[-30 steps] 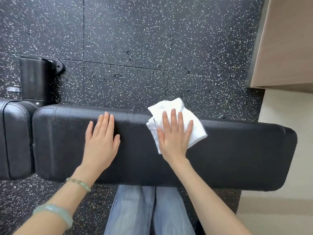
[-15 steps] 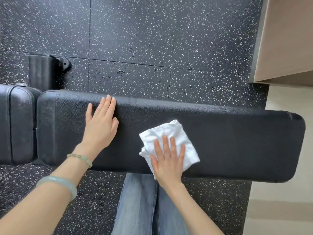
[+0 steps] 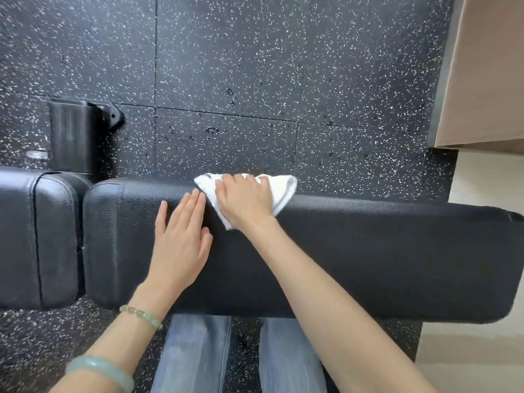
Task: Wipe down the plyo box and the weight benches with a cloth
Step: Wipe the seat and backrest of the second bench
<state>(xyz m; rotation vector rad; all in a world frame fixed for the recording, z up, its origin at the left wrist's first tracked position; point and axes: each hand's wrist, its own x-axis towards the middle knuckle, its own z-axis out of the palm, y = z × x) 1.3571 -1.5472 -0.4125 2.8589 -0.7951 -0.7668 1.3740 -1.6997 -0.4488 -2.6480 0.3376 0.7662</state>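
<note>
A long black padded weight bench runs across the view in front of me. A white cloth lies over its far edge, near the middle. My right hand is on the cloth, its fingers curled over it and down the far edge of the pad. My left hand rests flat on the pad just left of the cloth, fingers straight and together. A second black pad adjoins the bench at the left.
Black speckled rubber floor tiles lie beyond the bench. A black bench foot stands at the back left. A light wooden panel fills the upper right corner, with pale flooring below it. My jeans-clad legs are under the near edge.
My right hand has slid the cloth from the near edge of the pad up to the far edge, and its fingers now curl over that edge. The left hand stays flat on the pad.
</note>
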